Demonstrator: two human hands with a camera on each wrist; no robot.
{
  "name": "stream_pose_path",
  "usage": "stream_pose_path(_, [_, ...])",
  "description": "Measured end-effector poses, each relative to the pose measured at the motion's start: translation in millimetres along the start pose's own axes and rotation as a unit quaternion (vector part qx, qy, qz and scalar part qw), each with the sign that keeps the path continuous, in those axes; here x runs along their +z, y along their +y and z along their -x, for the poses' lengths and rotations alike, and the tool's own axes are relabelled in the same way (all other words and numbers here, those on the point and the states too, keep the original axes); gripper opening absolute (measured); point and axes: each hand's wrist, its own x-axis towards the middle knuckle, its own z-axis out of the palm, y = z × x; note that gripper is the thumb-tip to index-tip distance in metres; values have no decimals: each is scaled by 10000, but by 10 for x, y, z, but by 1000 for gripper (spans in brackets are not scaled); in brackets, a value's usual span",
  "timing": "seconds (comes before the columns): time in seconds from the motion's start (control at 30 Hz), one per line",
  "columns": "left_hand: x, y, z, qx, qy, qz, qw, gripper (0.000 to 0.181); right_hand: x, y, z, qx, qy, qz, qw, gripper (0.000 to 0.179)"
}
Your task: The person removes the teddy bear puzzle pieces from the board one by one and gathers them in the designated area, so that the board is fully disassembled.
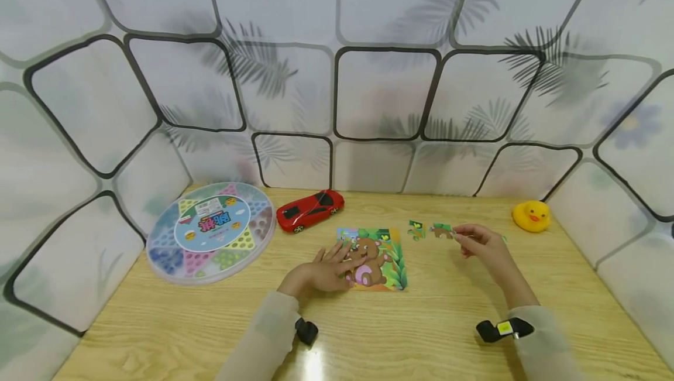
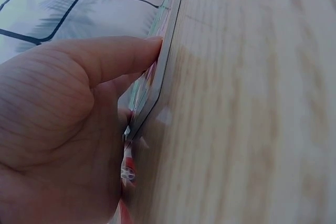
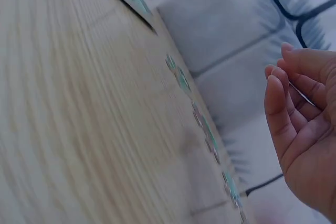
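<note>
My left hand [image 1: 330,270] rests with spread fingers on the left part of a bear jigsaw puzzle [image 1: 392,275] lying on the table. The left wrist view shows that hand [image 2: 68,103] with its thumb at the edge of the puzzle board [image 2: 163,69]. Off to the right, my right hand [image 1: 481,245] hovers above the table, fingers loosely bent, nothing visible between them. Loose jigsaw pieces lie by it: a green one [image 1: 416,230] and a brown and green one [image 1: 440,230]. Another piece [image 1: 504,239] is mostly hidden behind the hand. In the right wrist view, the pieces [image 3: 205,132] form a row below the raised hand [image 3: 307,114].
A red toy car [image 1: 310,210] stands behind the puzzle, to its left. Farther left lies a round Chinese checkers board [image 1: 253,211] with a printed label. A yellow rubber duck [image 1: 530,217] sits at the back right. Patterned fabric walls [image 1: 387,94] enclose the table's back and sides.
</note>
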Motion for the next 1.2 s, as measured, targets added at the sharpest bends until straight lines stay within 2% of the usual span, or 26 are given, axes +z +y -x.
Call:
stream_pose_path(0.1, [1,2,1,-7,8,31,10000,60,122,-73,2,-121,-212,3,9997,38])
stream_pose_path(0.27, [4,6,3,-7,22,95,10000,59,301,-183,9,-489,-542,-146,9972,36])
stream_pose_path(0.4, [5,3,0,-14,2,104,9999,59,448,-231,11,-553,-856,-213,9946,33])
stream_pose_path(0.67, [12,-1,-8,-14,-33,173,9998,59,792,-222,-45,-298,-1360,-300,9898,38])
stream_pose_path(0.93, [11,-1,-11,-5,-37,176,9998,59,1096,-173,-131,22,-1640,-429,9855,39])
stream_pose_path(1.03, [11,-2,-15,-10,-26,185,9998,59,1189,-136,-170,83,-1732,-342,9843,39])
stream_pose_path(1.2, [3,-10,-11,-17,-38,165,9999,59,1291,-90,-210,63,-1912,143,9814,43])
